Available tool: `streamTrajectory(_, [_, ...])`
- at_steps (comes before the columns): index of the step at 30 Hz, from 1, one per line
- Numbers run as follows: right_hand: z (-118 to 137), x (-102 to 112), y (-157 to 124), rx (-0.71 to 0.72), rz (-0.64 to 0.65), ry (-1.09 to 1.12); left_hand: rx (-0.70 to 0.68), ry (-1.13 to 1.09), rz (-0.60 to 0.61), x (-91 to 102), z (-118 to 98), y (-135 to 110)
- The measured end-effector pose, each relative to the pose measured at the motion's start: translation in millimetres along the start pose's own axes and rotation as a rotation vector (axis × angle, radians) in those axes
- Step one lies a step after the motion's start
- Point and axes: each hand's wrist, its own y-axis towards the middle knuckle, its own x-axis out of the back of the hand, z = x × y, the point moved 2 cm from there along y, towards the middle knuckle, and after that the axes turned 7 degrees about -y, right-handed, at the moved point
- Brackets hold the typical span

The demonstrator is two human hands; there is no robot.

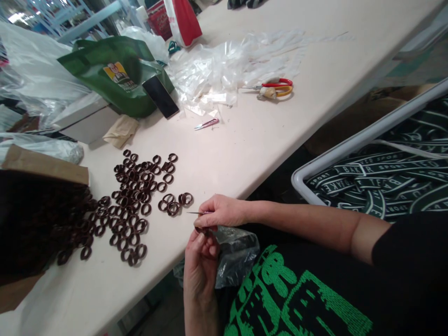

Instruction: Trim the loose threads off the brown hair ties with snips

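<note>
My right hand (224,210) is closed around a small pointed tool (193,213), whose thin metal tip sticks out past the fingers. Most of the tool is hidden, with a bit of purple visible. Just below, my left hand (202,254) pinches a small dark brown loop (201,230), partly covered by the fingers. The hands almost touch, near the table's edge. Several similar brown loops (171,207) lie on the table beside them. A larger heap of brown loops (133,186) spreads out from an open cardboard box (45,165) on its side.
Pink-handled thread snips (207,124) and red-and-yellow-handled scissors (276,87) lie on the table (224,158). Clear plastic bags (224,65), a phone (161,96) and a green bag (108,74) stand farther back. A crate (297,179) of printed straps is at right; a plastic bag (238,252) is below my hands.
</note>
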Motion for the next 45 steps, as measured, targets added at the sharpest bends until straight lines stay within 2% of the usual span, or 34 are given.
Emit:
streamTrajectory(5, [13, 9, 1, -0.017, 0.155, -0.355, 0.003, 0.107, 0.006, 6.6, -3, 3])
streamTrajectory(8, [12, 9, 4, 0.008, 0.181, -0.350, 0.049, 0.065, 0.038, 5.1, -3, 4])
streamTrajectory(10, [8, 8, 6, 0.040, 0.133, -0.262, 0.102, -0.048, 0.078, 3.8, -3, 4])
streamTrajectory(13, [3, 10, 3, 0.117, -0.042, -0.238, 0.157, -0.245, 0.134, 4.5, -4, 3])
streamTrajectory(16, [0, 11, -6, 0.204, -0.167, -0.374, 0.177, -0.373, 0.173, 6.3, -5, 2])
streamTrajectory(21, [-9, 2, -18, 0.370, -0.272, -0.622, 0.182, -0.437, 0.191, 2.1, -5, 1])
streamTrajectory(24, [-11, -4, -20, 0.445, -0.292, -0.690, 0.178, -0.433, 0.176, -0.8, -4, 2])
streamTrajectory(36, [-4, -2, -21, 0.389, -0.193, -0.706, 0.101, -0.280, 0.050, 1.3, 0, 6])
streamTrajectory(40, [-7, 1, -21, 0.296, -0.089, -0.602, 0.054, -0.181, 0.002, 6.0, 2, 6])
streamTrajectory(45, [-9, 9, -20, 0.241, 0.060, -0.470, -0.080, 0.020, -0.014, 11.3, 2, 7])
